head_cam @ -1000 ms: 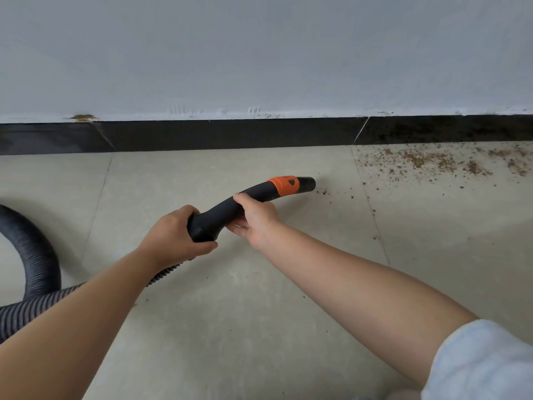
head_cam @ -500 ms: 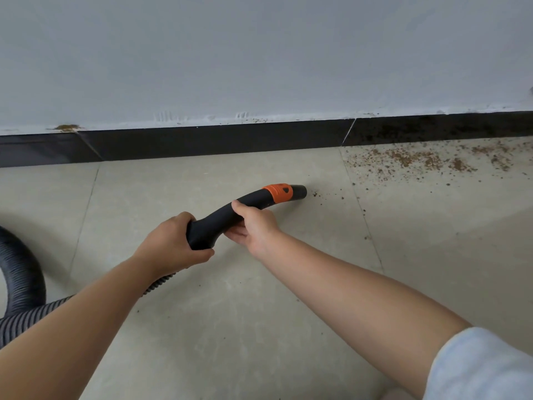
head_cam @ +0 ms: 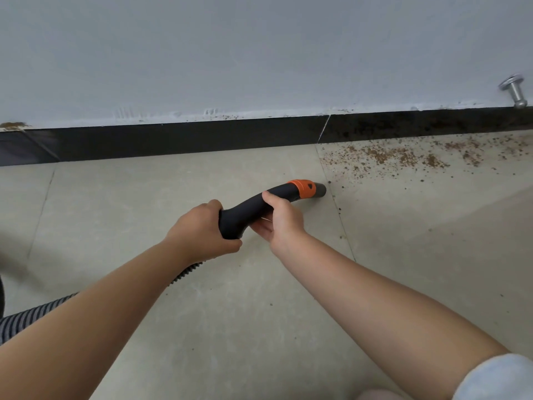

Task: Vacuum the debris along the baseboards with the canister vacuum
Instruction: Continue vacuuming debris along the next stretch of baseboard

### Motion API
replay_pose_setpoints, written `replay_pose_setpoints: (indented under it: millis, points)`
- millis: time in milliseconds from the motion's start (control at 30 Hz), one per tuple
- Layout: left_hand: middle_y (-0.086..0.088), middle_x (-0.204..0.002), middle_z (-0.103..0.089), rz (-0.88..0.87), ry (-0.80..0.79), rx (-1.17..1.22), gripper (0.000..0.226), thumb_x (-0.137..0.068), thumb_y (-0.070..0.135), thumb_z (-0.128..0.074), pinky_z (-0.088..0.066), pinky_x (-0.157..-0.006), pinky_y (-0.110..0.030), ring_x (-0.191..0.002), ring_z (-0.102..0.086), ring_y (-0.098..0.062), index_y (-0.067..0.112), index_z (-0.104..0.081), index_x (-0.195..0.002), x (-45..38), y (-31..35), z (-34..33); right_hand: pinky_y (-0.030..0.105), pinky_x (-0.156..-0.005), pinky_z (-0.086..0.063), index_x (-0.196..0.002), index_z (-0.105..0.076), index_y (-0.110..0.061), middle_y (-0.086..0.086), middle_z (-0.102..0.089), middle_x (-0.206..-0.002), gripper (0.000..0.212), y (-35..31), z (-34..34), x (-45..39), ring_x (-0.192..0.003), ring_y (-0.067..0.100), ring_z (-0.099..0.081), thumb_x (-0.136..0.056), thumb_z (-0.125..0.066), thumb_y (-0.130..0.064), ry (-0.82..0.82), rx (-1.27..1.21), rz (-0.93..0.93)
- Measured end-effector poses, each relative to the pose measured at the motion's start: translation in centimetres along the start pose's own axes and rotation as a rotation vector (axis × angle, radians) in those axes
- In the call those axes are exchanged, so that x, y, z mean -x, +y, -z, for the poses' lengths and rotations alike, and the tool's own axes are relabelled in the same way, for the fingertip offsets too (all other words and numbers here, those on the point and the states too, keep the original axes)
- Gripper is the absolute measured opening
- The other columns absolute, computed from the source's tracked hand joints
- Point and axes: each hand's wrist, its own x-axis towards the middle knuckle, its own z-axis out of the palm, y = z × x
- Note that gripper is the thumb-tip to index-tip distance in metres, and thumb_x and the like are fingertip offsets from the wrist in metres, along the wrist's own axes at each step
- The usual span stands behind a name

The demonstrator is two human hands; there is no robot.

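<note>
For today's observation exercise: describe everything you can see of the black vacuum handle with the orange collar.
The curved black plastic vacuum handle carries an orange collar just behind its short dark open nozzle end, which points right, low over the beige floor tiles, short of the brown debris. The left hand grips its rear; the right hand holds its middle. A ribbed black hose trails behind.

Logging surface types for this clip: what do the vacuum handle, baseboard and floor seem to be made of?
Vacuum handle: matte black moulded plastic, with an orange collar. Baseboard: glossy black, faintly reflective, probably tile or stone. Floor: pale beige tiles with thin joint lines, low sheen.
</note>
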Motion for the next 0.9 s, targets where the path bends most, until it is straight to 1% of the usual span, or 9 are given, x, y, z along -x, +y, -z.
replay_pose_setpoints:
  millis: [167, 300, 400, 467, 567, 633, 700, 833, 900]
  points:
    - [-0.005, -0.081, -0.063, 0.036, 0.017, 0.026, 0.039, -0.070, 0.032, -0.069, -0.052, -0.066, -0.036, -0.071, -0.063, -0.021, 0.011, -0.047, -0.094, -0.9, 2.5, -1.4, 0.033, -0.072, -0.054, -0.112, -0.054, -0.007, 0.014, -0.062, -0.111, 0.030, -1.5, 0.9, -1.2, -0.095, 0.028, -0.063, -0.086, -0.063, -0.021, 0.082, 0.042, 0.048]
    - [-0.006, -0.081, -0.064, 0.045, 0.018, 0.054, 0.038, -0.072, 0.032, -0.068, -0.050, -0.062, -0.032, -0.072, -0.063, -0.021, 0.011, -0.046, -0.094, -2.0, 3.8, -1.6, 0.033, -0.072, -0.052, -0.106, -0.052, -0.009, 0.010, -0.062, -0.102, 0.026, -2.6, 0.6, -1.8, -0.091, 0.027, -0.062, -0.086, -0.063, -0.022, 0.116, 0.030, 0.061]
    - [-0.005, -0.075, -0.065, 0.045, 0.005, 0.075, 0.036, -0.073, 0.030, -0.069, -0.050, -0.061, -0.030, -0.064, -0.064, -0.018, 0.012, -0.046, -0.094, -2.9, 4.3, -0.9, 0.033, -0.075, -0.052, -0.102, -0.050, -0.010, 0.006, -0.059, -0.091, 0.024, -3.5, -0.1, -2.0, -0.086, 0.025, -0.060, -0.086, -0.063, -0.024, 0.129, -0.005, 0.054]
    - [-0.003, -0.072, -0.065, 0.036, 0.001, 0.083, 0.036, -0.072, 0.028, -0.070, -0.052, -0.062, -0.031, -0.061, -0.064, -0.015, 0.012, -0.047, -0.095, -3.2, 4.3, -0.4, 0.032, -0.075, -0.051, -0.103, -0.050, -0.011, 0.004, -0.058, -0.089, 0.026, -3.7, -0.6, -2.0, -0.083, 0.022, -0.059, -0.086, -0.062, -0.026, 0.135, -0.018, 0.053]
    - [-0.002, -0.072, -0.064, 0.034, -0.009, 0.103, 0.036, -0.071, 0.025, -0.073, -0.053, -0.063, -0.032, -0.061, -0.065, -0.016, 0.012, -0.049, -0.095, -2.5, 3.5, 0.1, 0.032, -0.073, -0.051, -0.111, -0.053, -0.008, 0.005, -0.060, -0.094, 0.034, -2.9, -0.9, -1.8, -0.076, 0.017, -0.058, -0.085, -0.061, -0.028, 0.117, 0.015, 0.050]
    - [-0.001, -0.074, -0.063, 0.028, -0.013, 0.116, 0.037, -0.070, 0.023, -0.075, -0.053, -0.062, -0.032, -0.061, -0.065, -0.016, 0.013, -0.050, -0.095, -1.8, 2.5, 0.1, 0.031, -0.074, -0.053, -0.117, -0.054, -0.008, 0.006, -0.062, -0.100, 0.039, -2.2, -0.6, -1.7, -0.080, 0.018, -0.061, -0.084, -0.063, -0.025, 0.068, 0.015, 0.048]
    - [0.000, -0.077, -0.062, 0.017, -0.024, 0.100, 0.038, -0.069, 0.022, -0.076, -0.053, -0.062, -0.032, -0.064, -0.064, -0.016, 0.014, -0.051, -0.096, -1.1, 1.6, 0.0, 0.031, -0.077, -0.055, -0.117, -0.054, -0.008, 0.004, -0.061, -0.096, 0.037, -1.5, 0.2, -1.5, -0.082, 0.018, -0.062, -0.084, -0.064, -0.022, 0.023, 0.000, 0.025]
    - [-0.002, -0.083, -0.060, -0.023, -0.100, 0.030, 0.039, -0.068, 0.024, -0.077, -0.053, -0.065, -0.035, -0.069, -0.061, -0.018, 0.014, -0.051, -0.095, 0.2, 0.5, -1.0, 0.026, -0.065, -0.054, -0.100, -0.054, -0.009, 0.006, -0.060, -0.091, 0.018, 0.4, 2.1, -0.8, -0.084, 0.020, -0.062, -0.086, -0.062, -0.017, 0.012, -0.038, -0.045]
    - [-0.003, -0.084, -0.061, -0.034, -0.119, 0.032, 0.039, -0.068, 0.024, -0.077, -0.053, -0.067, -0.037, -0.070, -0.062, -0.020, 0.014, -0.051, -0.096, 0.5, 0.2, -1.3, 0.024, -0.062, -0.053, -0.101, -0.054, -0.008, 0.008, -0.062, -0.095, 0.018, 0.8, 2.5, -0.4, -0.081, 0.019, -0.062, -0.086, -0.061, -0.016, 0.020, -0.058, -0.056]
